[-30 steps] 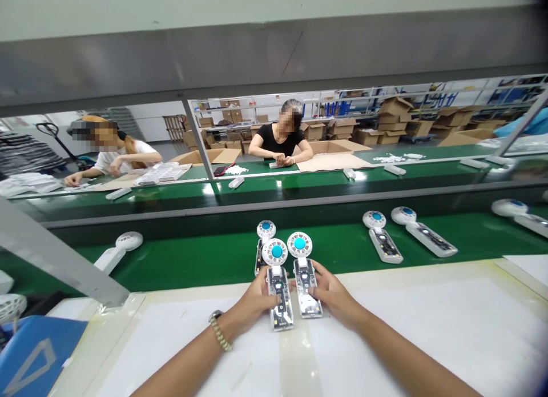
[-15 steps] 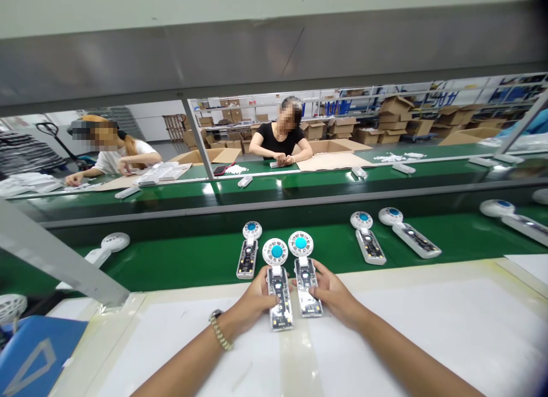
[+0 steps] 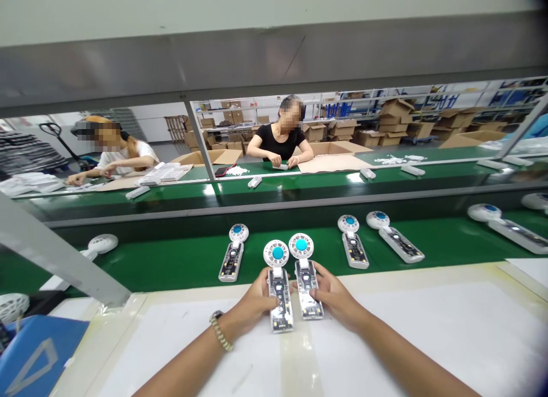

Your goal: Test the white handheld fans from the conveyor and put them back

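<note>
My left hand [image 3: 259, 297] grips a small handheld fan [image 3: 280, 305], thumb lying across its clear handle. A second handheld fan [image 3: 307, 291] is held the same way in my right hand [image 3: 334, 294]. Both have a round white head with a blue centre, and dark circuit boards show in their handles. The two stand side by side over the front edge of the white worktop, heads up and nearly touching. Just beyond my left hand another fan [image 3: 233, 254] lies on the green conveyor belt [image 3: 295, 260].
Several more fans [image 3: 355, 243] lie along the near belt. A farther belt [image 3: 188, 194] carries white parts, with two co-workers [image 3: 280, 140] seated behind it. At left are a slanted post [image 3: 64, 248] and a blue bin [image 3: 43, 351]. A shelf [image 3: 257, 54] spans overhead.
Fans on the near belt have shifted left, while white parts on the farther belt have shifted right. My hands and the two held fans have hardly moved.
</note>
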Available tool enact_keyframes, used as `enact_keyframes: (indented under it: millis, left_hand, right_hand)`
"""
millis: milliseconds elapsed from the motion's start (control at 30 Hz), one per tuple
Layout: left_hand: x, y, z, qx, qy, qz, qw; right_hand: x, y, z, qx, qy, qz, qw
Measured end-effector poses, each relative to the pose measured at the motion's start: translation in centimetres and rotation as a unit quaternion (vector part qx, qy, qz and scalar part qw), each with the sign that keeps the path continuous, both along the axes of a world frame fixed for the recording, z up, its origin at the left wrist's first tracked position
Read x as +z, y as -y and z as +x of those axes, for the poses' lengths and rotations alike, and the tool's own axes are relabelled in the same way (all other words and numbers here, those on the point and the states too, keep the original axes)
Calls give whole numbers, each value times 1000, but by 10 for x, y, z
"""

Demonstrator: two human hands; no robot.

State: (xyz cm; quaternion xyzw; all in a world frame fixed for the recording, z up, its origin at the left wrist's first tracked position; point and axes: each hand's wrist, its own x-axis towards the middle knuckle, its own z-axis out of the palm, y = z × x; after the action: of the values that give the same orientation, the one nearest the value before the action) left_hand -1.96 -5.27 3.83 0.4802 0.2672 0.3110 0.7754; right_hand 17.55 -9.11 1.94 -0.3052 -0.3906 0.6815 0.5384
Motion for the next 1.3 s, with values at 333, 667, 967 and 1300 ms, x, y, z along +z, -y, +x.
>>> enact_keyframes:
  millis: [333, 667, 967, 1300]
  left_hand:
    - [-1, 0, 0, -1, 16, -16, 1000]
    - [0, -12, 14, -21, -75, -135, 988]
    - [19, -94, -14, 273, -337, 214, 875]
    - [39, -116, -139, 389, -574, 176, 699]
  right_hand:
    - [-1, 0, 1, 1, -12, -12, 1000]
    - [11, -17, -15, -4, 74, -116, 990]
    - [25, -103, -8, -200, 368, -16, 908]
    - [35, -78, 84, -247, 551, -42, 796]
